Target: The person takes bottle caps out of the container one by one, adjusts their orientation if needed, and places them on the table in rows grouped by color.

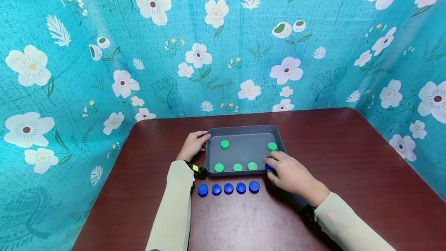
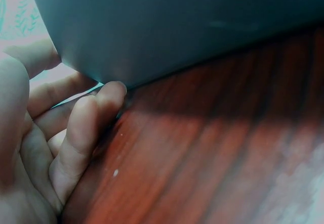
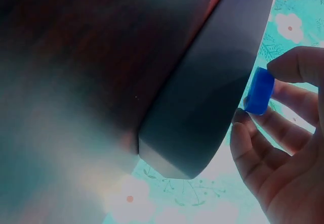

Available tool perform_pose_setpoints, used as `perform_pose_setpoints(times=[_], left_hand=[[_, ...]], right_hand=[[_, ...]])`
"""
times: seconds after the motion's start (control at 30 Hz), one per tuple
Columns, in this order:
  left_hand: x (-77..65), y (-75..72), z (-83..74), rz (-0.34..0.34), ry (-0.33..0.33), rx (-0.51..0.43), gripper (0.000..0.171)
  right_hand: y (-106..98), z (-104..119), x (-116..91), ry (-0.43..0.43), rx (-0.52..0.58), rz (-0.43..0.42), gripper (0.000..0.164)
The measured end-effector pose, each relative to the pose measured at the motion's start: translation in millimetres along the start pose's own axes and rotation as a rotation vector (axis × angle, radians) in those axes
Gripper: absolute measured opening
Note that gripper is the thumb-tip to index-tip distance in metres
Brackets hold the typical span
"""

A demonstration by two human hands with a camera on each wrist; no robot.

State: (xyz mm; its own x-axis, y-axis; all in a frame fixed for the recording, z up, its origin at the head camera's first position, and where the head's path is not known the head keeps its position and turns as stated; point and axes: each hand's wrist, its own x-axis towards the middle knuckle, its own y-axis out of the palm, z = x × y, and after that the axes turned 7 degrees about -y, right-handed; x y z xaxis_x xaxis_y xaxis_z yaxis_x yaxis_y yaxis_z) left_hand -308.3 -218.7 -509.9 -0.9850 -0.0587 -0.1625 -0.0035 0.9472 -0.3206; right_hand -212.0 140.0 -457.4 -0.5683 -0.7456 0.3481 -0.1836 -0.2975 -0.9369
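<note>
A shallow grey tray (image 1: 244,146) lies on the table with several green bottle caps (image 1: 225,145) in it, some along its front side. My left hand (image 1: 193,145) holds the tray's left side; in the left wrist view its curled fingers (image 2: 83,128) touch the outer wall near the bottom edge. Over the tray's front right corner, my right hand (image 1: 290,173) pinches a blue bottle cap (image 3: 260,91) between thumb and fingertips. From the head view that cap is partly hidden by the fingers. One green cap (image 1: 272,146) sits just beyond them.
Several blue caps (image 1: 228,188) stand in a row on the dark red-brown table (image 1: 156,189), in front of the tray. A turquoise floral curtain (image 1: 223,49) hangs behind the table and along both sides.
</note>
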Motion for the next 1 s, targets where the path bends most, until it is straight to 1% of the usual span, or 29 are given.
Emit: perform_pose_setpoints(times=[0.27, 0.5, 0.7, 1.0], left_hand=[[-1.1, 0.6, 0.0, 0.003, -0.006, -0.001, 0.038], [1.5, 1.1, 0.4, -0.008, -0.004, 0.008, 0.037], [1.8, 1.0, 1.1, -0.007, -0.012, 0.011, 0.037], [2.2, 1.7, 0.7, -0.017, -0.007, 0.010, 0.037]], right_hand=[[-1.7, 4.4, -5.8, -0.034, 0.034, -0.037, 0.030], [-0.5, 5.3, -8.1, -0.050, 0.048, -0.059, 0.027], [-0.8, 6.1, -8.5, -0.076, 0.070, -0.063, 0.023], [-3.1, 8.4, -9.2, -0.122, 0.084, -0.042, 0.022]])
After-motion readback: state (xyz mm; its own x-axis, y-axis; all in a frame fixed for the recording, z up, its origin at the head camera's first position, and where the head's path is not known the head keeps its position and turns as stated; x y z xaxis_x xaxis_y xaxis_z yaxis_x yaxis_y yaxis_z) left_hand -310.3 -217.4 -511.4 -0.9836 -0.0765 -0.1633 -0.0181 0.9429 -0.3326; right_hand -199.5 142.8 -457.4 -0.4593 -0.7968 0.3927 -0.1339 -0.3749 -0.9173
